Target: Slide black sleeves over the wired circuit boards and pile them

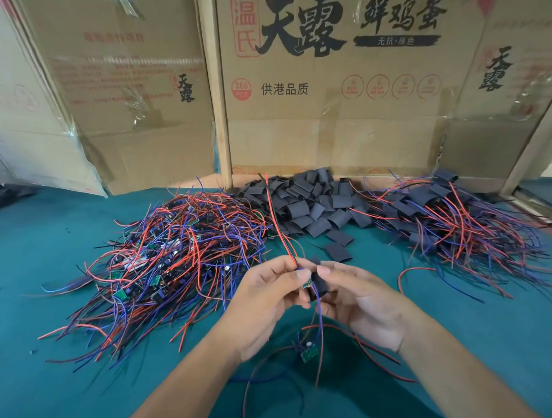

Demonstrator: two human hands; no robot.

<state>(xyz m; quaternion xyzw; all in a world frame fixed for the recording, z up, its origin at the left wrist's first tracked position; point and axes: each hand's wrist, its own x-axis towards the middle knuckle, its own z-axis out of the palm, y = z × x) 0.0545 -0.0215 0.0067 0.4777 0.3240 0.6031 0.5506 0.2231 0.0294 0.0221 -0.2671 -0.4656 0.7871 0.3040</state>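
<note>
Circuit board (306,284), small and green, sits pinched in the left hand (266,302) by its red and blue wires, touching the black sleeve (318,283) gripped by the right hand (357,300), above the teal table's (48,238) near edge. Beyond lie bare wired boards (173,255) left, loose sleeves (315,204) centre, sleeved boards (455,221) right, against cardboard boxes (335,85).
</note>
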